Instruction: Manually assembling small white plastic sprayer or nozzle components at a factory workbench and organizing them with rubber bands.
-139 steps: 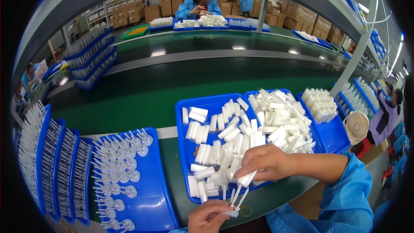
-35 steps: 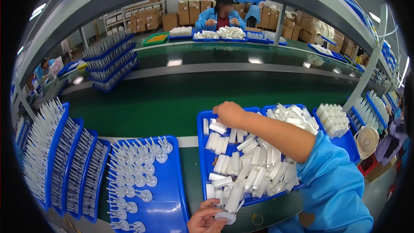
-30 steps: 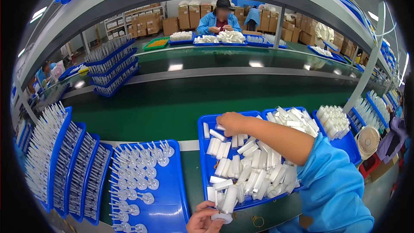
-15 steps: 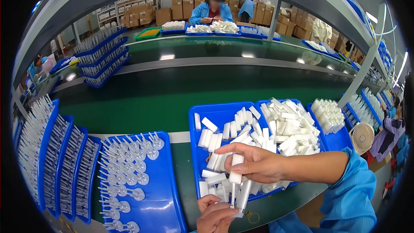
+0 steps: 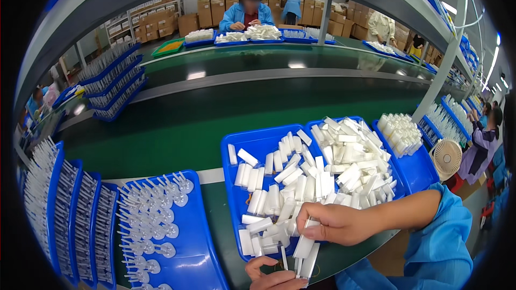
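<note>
My right hand (image 5: pixel 339 225) is closed, thumb and forefinger pinching a white rectangular block (image 5: pixel 304 246) that points down. Below it, at the lower edge, my left hand (image 5: pixel 275 279) has its fingers curled round a thin white stick (image 5: pixel 284 259), which stands upright. Beside the stick, a flat white piece in a clear sleeve (image 5: pixel 309 264) slants up from the left fingertips. Exactly how the left fingers grip these pieces is partly cut off by the frame. Both hands are at the near edge of a blue tray (image 5: pixel 230 182) of loose white blocks.
A second blue tray heaped with white blocks (image 5: pixel 357 156) adjoins it. On the left lies a blue tray (image 5: pixel 188 247) with rows of clear stemmed parts (image 5: pixel 156 220), beside stacked trays (image 5: pixel 72 220). A fan (image 5: pixel 447 156) stands right. A co-worker (image 5: pixel 248 16) sits across the green bench (image 5: pixel 177 145).
My right hand has moved down and right, closing more round its white block. My left hand has dropped toward the lower edge. The whole view has shifted slightly.
</note>
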`<control>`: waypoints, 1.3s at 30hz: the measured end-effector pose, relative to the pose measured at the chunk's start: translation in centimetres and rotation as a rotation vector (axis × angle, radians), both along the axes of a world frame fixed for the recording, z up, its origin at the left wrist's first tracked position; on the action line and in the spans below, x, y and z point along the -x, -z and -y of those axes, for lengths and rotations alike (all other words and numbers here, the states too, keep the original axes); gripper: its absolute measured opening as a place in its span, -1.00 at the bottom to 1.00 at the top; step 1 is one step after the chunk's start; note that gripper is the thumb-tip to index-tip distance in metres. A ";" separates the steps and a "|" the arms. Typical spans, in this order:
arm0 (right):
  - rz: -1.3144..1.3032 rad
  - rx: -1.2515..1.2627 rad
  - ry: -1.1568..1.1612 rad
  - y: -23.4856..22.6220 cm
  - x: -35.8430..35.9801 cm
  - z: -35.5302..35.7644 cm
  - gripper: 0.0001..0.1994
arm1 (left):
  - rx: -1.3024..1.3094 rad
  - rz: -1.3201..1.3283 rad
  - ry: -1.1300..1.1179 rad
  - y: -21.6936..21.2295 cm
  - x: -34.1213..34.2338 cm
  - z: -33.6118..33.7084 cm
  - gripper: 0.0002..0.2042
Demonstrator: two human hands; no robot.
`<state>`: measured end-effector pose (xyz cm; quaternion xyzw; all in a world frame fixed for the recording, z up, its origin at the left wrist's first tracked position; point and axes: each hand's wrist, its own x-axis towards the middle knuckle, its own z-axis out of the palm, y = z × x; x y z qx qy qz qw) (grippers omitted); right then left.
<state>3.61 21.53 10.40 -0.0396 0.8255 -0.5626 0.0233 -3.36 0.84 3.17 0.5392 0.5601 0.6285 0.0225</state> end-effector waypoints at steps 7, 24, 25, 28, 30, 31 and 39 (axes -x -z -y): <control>-0.045 -0.149 -0.182 0.9 -1.0 0.9 -0.80 | 0.023 0.123 -0.088 0.1 -0.9 -0.6 -0.86; 0.462 -1.258 0.453 5.3 12.8 -15.3 -0.66 | 0.094 0.540 -0.052 -0.6 -0.3 0.8 -0.83; 0.449 -1.230 0.440 5.2 13.1 -15.1 -0.61 | 0.082 0.550 -0.057 -0.6 -0.3 0.7 -0.82; 0.409 -1.100 0.371 3.9 12.8 -13.3 -0.54 | 0.044 0.495 -0.077 -0.3 0.0 0.7 -0.82; 0.284 -1.006 0.353 3.1 12.1 -12.0 -0.56 | 0.008 0.338 -0.096 0.3 0.4 0.5 -0.84; 0.175 -0.962 0.365 2.9 11.3 -11.5 -0.58 | 0.016 0.292 -0.128 0.2 0.4 0.4 -0.85; 0.164 0.245 0.289 1.5 5.8 -2.0 -0.68 | 0.050 0.123 -0.180 -0.9 0.3 -0.2 -0.94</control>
